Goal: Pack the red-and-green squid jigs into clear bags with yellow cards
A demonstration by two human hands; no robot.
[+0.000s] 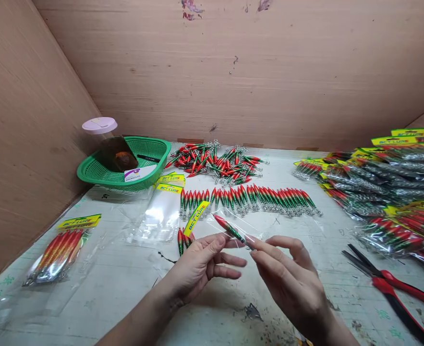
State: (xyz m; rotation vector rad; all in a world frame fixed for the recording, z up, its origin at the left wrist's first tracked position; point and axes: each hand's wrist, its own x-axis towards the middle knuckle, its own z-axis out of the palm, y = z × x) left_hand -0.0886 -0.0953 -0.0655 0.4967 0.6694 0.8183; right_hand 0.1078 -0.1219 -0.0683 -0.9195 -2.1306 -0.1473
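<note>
Between left hand [207,264] and right hand [287,274]: lure [229,228], probably light, stiff
Right pinches tail, left pinches bag [197,217]; best held mid-body

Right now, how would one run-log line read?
red-green lure: slanted | left hand: pinching yellow-topped bag | right hand: fingers at lure's tail | lure row: beyond hands

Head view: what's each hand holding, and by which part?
Right hand: red-green lure, fingertips at its green tail end. Left hand: yellow-topped clear bag, seemingly by its near edge.
</note>
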